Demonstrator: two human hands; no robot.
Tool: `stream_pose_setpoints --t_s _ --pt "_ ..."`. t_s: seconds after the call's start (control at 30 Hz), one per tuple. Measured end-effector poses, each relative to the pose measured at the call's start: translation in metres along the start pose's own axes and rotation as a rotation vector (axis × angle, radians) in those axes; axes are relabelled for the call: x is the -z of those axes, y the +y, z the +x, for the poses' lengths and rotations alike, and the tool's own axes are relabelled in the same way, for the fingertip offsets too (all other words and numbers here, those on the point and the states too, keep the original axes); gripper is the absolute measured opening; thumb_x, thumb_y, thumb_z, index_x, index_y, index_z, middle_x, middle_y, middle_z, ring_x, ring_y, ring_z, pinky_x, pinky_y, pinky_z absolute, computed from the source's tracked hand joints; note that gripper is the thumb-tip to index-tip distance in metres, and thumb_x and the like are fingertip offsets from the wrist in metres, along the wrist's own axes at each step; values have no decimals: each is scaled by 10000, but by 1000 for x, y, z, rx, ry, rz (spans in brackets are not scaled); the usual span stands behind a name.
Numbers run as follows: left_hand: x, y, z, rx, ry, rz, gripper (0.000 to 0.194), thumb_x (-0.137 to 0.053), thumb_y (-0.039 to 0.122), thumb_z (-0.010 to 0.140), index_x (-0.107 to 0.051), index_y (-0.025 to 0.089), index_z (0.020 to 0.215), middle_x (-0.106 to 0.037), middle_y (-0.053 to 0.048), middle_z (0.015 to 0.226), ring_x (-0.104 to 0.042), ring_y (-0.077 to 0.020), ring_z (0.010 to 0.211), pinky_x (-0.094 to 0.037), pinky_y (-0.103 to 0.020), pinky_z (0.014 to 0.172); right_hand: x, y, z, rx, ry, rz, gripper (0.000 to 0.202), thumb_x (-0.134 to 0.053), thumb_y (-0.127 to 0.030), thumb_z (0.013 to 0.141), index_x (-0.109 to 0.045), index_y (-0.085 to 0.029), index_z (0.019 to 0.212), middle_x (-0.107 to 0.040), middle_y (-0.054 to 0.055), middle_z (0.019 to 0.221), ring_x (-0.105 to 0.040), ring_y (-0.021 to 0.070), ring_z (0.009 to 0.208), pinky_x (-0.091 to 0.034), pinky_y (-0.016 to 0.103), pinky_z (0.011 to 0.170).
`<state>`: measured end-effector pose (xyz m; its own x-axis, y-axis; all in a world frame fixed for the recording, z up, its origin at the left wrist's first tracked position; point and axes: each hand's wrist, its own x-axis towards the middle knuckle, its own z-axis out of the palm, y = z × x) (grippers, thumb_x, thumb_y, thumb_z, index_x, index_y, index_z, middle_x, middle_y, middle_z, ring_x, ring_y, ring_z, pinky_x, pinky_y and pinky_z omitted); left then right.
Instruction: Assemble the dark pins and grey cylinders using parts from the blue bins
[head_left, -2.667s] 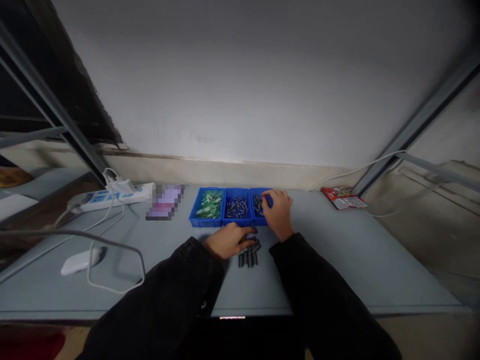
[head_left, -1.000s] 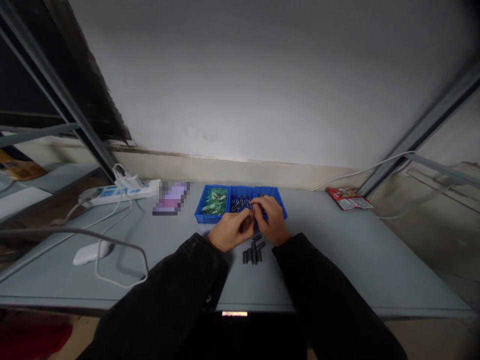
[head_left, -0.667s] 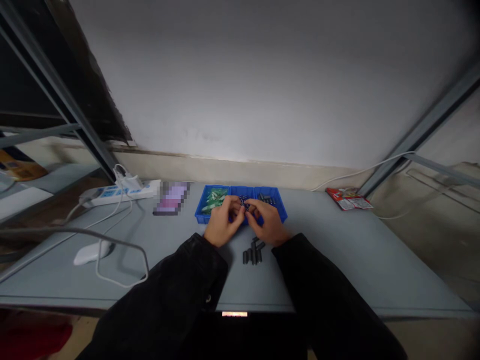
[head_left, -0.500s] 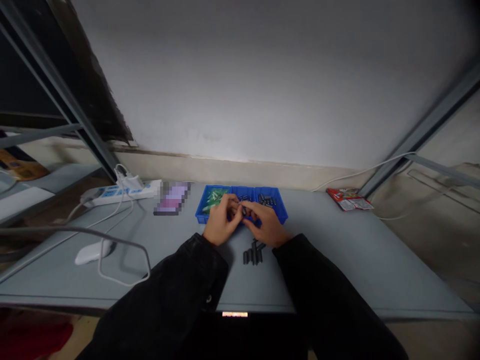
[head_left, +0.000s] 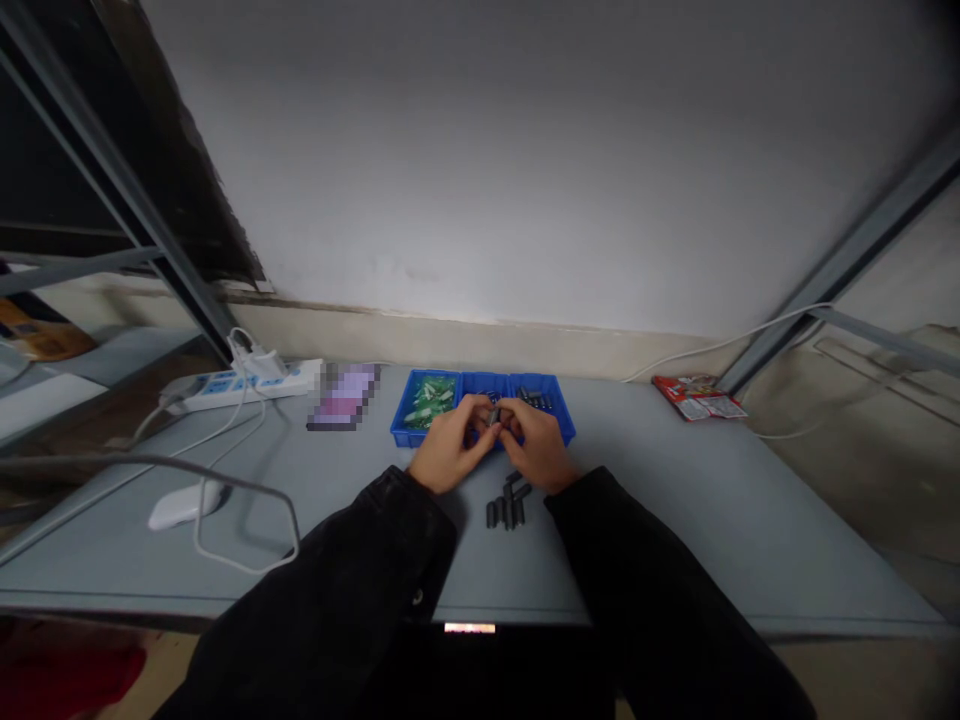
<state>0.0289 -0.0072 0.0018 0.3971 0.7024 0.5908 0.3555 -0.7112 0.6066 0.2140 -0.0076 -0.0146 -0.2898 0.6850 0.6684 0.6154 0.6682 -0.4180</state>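
Note:
My left hand (head_left: 450,446) and my right hand (head_left: 537,444) meet in front of the blue bins, both closed with fingertips around one small dark cylinder (head_left: 493,416). Behind them stand three joined blue bins (head_left: 409,437). Green and clear pieces (head_left: 430,398) fill the left bin. Small metallic pieces show in the middle one, partly hidden by my fingers. Dark cylindrical parts (head_left: 535,398) lie in the right bin. Below my hands, several dark grey cylinders (head_left: 510,510) rest in a loose group on the grey table (head_left: 675,520).
A white power strip (head_left: 300,378) with cables and a blurred-out phone (head_left: 345,398) lie at the left. Nearer is a white mouse-like object (head_left: 186,505) beside a looping cable. A red packet (head_left: 697,398) lies at the back right, near a metal post (head_left: 795,290).
My fingers have shifted around the small cylinder, which now shows more upright between the fingertips. My right hand's fingers are more curled. The bins and the loose cylinders have stayed put.

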Motion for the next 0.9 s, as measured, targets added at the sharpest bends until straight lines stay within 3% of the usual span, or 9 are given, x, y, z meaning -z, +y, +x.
stream_pose_setpoints --t_s 0.2,0.5,0.77,0.9 --pt "0 1 0 10 30 34 256 -564 280 981 -514 176 1209 -694 -34 896 -642 -132 699 -514 -248 640 0 -2 1 43 -5 12 338 -532 -160 921 -590 -213 1250 -689 45 957 -647 187 824 -520 321 769" --pt "1 3 0 65 3 -60 276 -542 243 980 -464 179 1237 -743 -45 936 -661 -127 663 -530 -250 631 2 -7 3 68 6 1 298 -562 -182 928 -620 -227 1217 -699 38 976 -654 173 832 -529 308 763" --pt "-1 1 3 69 133 -51 361 -655 311 941 -460 180 1214 -674 -5 846 -643 -125 670 -517 -241 612 0 -9 4 51 46 -25 242 -547 -192 932 -637 -217 1156 -692 37 940 -653 172 822 -527 305 752" --pt "0 1 3 68 141 -51 349 -656 288 940 -467 184 1215 -683 -4 854 -645 -119 669 -518 -238 618 0 -10 5 49 47 -32 220 -556 -190 928 -642 -219 1128 -679 26 900 -641 165 796 -517 293 733"
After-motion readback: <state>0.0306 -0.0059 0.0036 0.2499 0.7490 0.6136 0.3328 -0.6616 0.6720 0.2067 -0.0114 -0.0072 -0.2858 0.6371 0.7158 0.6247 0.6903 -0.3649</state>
